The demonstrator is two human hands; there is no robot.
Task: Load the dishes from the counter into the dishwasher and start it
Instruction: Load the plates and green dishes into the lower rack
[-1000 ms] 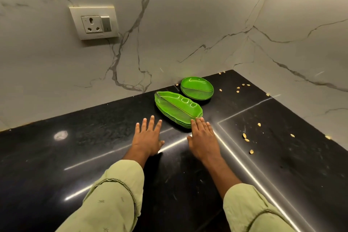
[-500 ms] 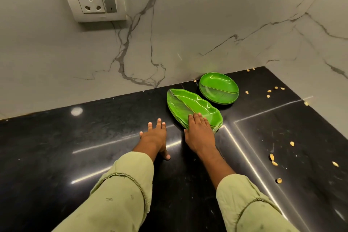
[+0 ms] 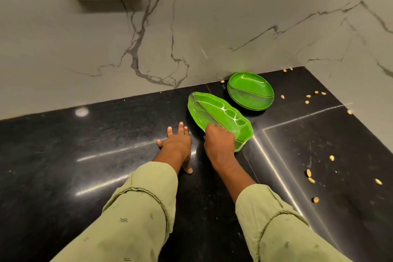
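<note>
As my right hand [image 3: 220, 145] is curling onto the leaf-shaped green plates [image 3: 214, 110] mid-frame, left hand [image 3: 177, 144] lying flat on the counter [image 3: 85, 144], I should be hooking under their rims.

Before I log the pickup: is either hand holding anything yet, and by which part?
The right hand grips the leaf-shaped plate by its near end; the left hand rests flat on the counter, holding nothing.

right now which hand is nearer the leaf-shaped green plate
Right. The right hand curls over the near end of the leaf-shaped plate; the left hand rests flat on the counter just left of it, not touching.
</note>
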